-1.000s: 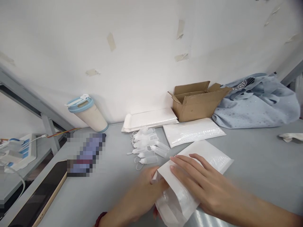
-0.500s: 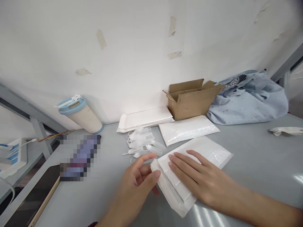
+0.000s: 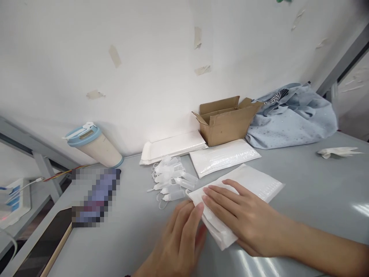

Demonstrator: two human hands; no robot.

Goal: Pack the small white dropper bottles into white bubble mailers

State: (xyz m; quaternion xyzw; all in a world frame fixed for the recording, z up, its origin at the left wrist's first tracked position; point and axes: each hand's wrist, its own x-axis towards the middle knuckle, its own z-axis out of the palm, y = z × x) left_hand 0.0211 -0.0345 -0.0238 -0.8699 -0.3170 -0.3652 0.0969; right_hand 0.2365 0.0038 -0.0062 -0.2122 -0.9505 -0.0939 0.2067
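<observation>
A white padded envelope [image 3: 259,184] lies on the grey table [image 3: 317,192] in front of me, its near end folded over. My right hand [image 3: 239,215] rests flat on the folded end, fingers stretched out and pressing it down. My left hand [image 3: 181,238] lies at the envelope's left edge, fingers extended and touching the fold. A cluster of several small clear dropper bottles [image 3: 170,179] sits just beyond my left hand.
Stacks of white envelopes [image 3: 173,146] [image 3: 225,156] lie by the wall next to an open cardboard box [image 3: 226,121]. A blue-lidded cup [image 3: 93,144], blue cloth [image 3: 291,119], crumpled paper [image 3: 337,152] and a dark tablet [image 3: 43,246] are also on the table.
The envelope's open flap has been folded down flat. My left hand moved from a raised, curled pose to lying on the fold's left edge. The view shifted slightly right.
</observation>
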